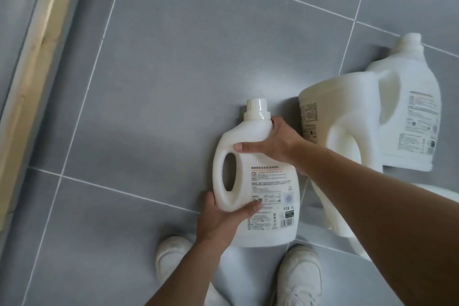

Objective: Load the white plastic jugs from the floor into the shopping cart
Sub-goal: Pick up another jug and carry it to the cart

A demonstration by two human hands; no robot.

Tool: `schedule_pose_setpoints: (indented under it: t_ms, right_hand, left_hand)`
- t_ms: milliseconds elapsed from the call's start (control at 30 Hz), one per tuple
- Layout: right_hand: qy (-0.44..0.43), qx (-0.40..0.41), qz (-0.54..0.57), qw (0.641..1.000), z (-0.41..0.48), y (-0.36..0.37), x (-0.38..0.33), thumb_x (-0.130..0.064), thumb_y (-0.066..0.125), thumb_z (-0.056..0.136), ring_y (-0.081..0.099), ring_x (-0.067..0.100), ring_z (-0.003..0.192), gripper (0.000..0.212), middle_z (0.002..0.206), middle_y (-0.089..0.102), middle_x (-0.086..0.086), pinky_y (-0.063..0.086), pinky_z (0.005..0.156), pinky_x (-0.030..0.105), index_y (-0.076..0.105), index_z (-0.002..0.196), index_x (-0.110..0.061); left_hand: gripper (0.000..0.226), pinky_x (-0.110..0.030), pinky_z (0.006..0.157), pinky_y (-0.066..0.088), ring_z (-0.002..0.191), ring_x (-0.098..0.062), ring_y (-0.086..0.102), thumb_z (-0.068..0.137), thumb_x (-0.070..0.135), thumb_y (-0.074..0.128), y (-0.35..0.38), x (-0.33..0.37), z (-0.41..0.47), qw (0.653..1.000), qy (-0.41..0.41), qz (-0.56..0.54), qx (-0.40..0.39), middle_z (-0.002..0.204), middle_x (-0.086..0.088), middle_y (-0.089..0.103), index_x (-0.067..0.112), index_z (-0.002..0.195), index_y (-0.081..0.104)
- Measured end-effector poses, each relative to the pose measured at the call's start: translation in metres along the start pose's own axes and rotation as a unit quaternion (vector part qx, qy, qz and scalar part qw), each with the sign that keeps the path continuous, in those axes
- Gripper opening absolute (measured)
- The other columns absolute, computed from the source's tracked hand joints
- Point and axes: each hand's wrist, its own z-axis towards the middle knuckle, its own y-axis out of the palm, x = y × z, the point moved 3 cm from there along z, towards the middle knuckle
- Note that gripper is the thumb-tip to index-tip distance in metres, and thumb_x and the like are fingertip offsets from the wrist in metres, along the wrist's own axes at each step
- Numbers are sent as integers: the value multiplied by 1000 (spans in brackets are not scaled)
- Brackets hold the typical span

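Observation:
A white plastic jug (pixel 268 189) with a printed label and a white cap lies between my hands over the grey tiled floor, cap pointing away from me. My left hand (pixel 221 218) grips its lower handle side. My right hand (pixel 270 143) clasps its shoulder just below the cap. To the right, a second white jug (pixel 347 146) lies on its side, and a third jug (pixel 412 112) rests behind it. The white edge of another object (pixel 437 190) peeks past my right forearm. No shopping cart is in view.
Grey floor tiles (pixel 173 57) with white grout fill the view. A pale wooden beam (pixel 32 62) runs diagonally along the left edge. My two white shoes (pixel 298 278) stand at the bottom, just under the held jug.

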Motion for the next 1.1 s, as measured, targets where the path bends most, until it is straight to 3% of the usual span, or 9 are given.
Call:
schedule_pose_setpoints:
  t_ms: [167,233,333,400,500,633,800,933,1100]
  right_hand:
    - [-1,-64,77,995,-1,13,9,-47,103,64,74,17,93,77,109,77,-1,59,71,32,59,125,-27]
    - [-9,-57,104,993,-2,23,13,-47,103,64,79,20,95,75,108,81,1,66,79,39,64,125,-28]
    - [-19,-55,136,989,-2,37,13,-60,105,49,81,24,99,99,113,82,2,68,88,49,62,134,-31]
    - [-34,-56,148,987,-5,42,5,-61,104,47,81,23,99,102,112,82,1,68,88,50,61,135,-31]
    - [-46,-64,160,984,-27,40,-19,-52,103,60,78,23,100,88,113,79,0,66,86,46,56,131,-32]
    - [-76,-49,165,982,-72,27,-60,-41,98,73,79,17,87,56,101,79,-2,64,70,33,58,112,-36]
    - [-108,-35,156,981,-140,1,-115,-63,98,62,78,23,99,92,114,76,1,65,84,45,49,133,-30]
    - [-145,-46,137,979,-213,-28,-163,-75,99,48,82,25,96,108,113,82,2,68,85,49,56,136,-29]
    - [-202,-59,89,974,-335,-68,-219,-67,99,57,83,20,91,94,108,82,-1,69,85,47,57,131,-29]
  left_hand:
    - [83,-35,82,63,91,-12,79,41,46,111,-33,2,11,999,14,23,-18,95,13,83,27,108,66]
    - [93,-41,88,65,93,-15,80,31,51,110,-43,4,13,999,15,24,-29,96,11,85,28,110,66]
    - [100,-46,92,66,95,-17,81,24,56,106,-59,5,15,999,23,32,-36,99,10,85,30,112,66]
    - [105,-46,93,66,97,-17,81,21,61,107,-71,8,13,998,30,32,-38,101,11,85,32,113,66]
    - [108,-48,94,66,99,-18,81,18,65,107,-92,19,0,998,40,25,-29,103,11,85,34,113,66]
    - [108,-49,94,66,101,-19,81,18,68,106,-126,48,-42,998,63,20,-19,106,10,84,35,113,65]
    - [110,-47,94,65,103,-16,79,20,71,104,-171,95,-118,994,101,22,-16,109,13,83,39,117,64]
    - [104,-46,97,64,106,-15,77,32,60,108,-207,129,-198,993,116,9,-9,111,13,81,37,122,62]
    - [102,-43,99,61,109,-14,73,36,62,107,-240,157,-324,992,126,-20,-1,115,13,77,36,122,58]
